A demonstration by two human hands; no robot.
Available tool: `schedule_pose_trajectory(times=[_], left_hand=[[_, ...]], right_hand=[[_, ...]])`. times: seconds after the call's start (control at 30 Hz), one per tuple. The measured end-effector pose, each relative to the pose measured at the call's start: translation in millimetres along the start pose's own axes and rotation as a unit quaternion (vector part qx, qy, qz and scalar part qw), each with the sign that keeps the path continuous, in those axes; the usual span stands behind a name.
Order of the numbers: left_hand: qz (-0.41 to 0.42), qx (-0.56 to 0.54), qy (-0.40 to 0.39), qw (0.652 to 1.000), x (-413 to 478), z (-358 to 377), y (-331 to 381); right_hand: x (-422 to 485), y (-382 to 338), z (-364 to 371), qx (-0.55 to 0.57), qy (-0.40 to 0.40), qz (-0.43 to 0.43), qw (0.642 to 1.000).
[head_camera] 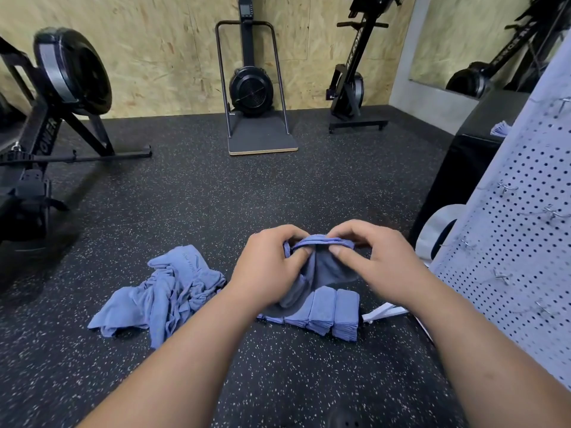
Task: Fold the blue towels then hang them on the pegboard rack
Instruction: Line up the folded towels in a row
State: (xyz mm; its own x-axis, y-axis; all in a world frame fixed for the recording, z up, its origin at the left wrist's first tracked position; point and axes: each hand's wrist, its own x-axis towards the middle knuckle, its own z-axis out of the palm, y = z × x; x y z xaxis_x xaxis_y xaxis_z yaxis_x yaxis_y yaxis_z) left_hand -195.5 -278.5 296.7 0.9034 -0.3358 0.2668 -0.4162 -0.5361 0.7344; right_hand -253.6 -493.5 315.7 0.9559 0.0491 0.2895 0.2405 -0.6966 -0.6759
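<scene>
1 blue towel [323, 268] is pinched at its folded top edge by the left hand [265, 267] and the right hand [383, 257], above the floor [216, 211]. Folded towels [333, 310] are lined up beneath it, beside a crumpled pile [163, 291]; the pegboard rack [509, 242] is seen at right.

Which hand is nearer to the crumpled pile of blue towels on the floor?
Left. The left hand grips the held towel just right of the pile; the right hand grips the same towel further right, away from it.
</scene>
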Motion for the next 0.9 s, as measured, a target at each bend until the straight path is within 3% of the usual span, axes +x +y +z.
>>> schedule_pose_trajectory(times=[0.17,0.3,0.4,0.67,0.9], left_hand=[[0.011,0.000,-0.037,0.999,1,2,-4],[0.001,-0.107,-0.070,0.992,1,5,4],[-0.018,-0.180,-0.066,0.981,0,7,8],[-0.034,-0.216,-0.088,0.972,1,2,6],[-0.069,-0.262,-0.027,0.962,2,5,3]], right_hand=[[-1,8,1,-0.023,0.037,0.011,0.999],[2,9,1,0.001,0.079,0.022,0.997],[1,5,1,0.030,0.080,0.027,0.996],[-2,-2,-2,0.072,0.071,0.022,0.995],[3,7,-4,0.172,0.039,0.045,0.983]])
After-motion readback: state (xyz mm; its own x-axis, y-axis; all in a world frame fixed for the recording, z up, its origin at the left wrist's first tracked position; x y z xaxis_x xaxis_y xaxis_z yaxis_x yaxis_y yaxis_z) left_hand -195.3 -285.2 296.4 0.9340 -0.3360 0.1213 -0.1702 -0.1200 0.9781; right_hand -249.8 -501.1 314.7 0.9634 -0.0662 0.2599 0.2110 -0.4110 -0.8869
